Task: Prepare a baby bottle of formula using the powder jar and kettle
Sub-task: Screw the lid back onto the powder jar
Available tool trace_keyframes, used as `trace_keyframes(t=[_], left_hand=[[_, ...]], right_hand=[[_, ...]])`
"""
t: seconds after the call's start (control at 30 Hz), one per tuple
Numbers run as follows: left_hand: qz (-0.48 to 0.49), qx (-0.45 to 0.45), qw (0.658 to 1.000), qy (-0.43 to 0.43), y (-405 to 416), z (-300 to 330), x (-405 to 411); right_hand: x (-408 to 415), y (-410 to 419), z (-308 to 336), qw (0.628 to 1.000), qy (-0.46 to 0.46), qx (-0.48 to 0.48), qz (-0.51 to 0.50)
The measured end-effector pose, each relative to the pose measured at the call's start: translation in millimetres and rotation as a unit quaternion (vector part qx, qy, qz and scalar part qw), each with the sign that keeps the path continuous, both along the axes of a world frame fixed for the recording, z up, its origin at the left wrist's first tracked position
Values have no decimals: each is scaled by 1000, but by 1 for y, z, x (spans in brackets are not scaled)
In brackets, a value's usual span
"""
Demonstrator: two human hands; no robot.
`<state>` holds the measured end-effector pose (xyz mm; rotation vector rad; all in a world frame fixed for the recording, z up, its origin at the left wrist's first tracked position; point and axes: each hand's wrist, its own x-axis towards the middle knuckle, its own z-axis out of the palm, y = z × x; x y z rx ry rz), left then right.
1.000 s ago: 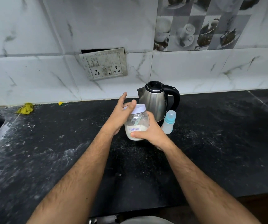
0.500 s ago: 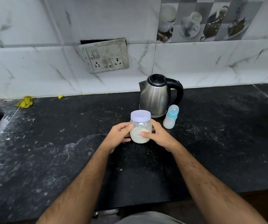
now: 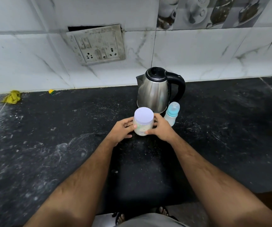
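- Bare forearms reach from the bottom corners and meet at the jar (image 3: 143,123) on the black counter (image 3: 50,145).
- Left hand (image 3: 121,131) cups the jar's left side, fingers curled against the glass; grip closed on the jar.
- Right hand (image 3: 162,128) wraps the jar's right side, thumb across the front near the base; grip likewise closed on the jar.
- Jar stands upright with its pale lid (image 3: 143,118) on; pale powder shows through the clear wall, filling the lower part.
- Kettle (image 3: 155,90), steel with black handle and lid shut, stands just behind the jar; contents cannot be told.
- Bottle (image 3: 171,113), with blue collar and clear cap, stands upright just right of the jar and touching or nearly touching the kettle's base; its contents cannot be told.
- Socket plate (image 3: 97,44) hangs askew on the wall tiles above.
- Yellow cloth (image 3: 12,97) lies at the counter's far left, well apart.
- Counter surface carries white smears and specks.
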<state>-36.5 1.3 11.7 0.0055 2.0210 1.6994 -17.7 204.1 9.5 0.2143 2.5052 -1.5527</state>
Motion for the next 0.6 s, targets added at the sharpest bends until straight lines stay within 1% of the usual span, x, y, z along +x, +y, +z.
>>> trace_keyframes(t=[0.2, 0.3, 0.6], left_hand=[[19, 7, 1000, -8, 12, -6, -11], [27, 6, 1000, -9, 15, -8, -16], [39, 26, 999, -14, 18, -17, -21]], right_hand=[[-20, 4, -5, 1000, -5, 15, 6], [-26, 5, -9, 1000, -2, 6, 1], [-27, 4, -11, 1000, 9, 7, -5]])
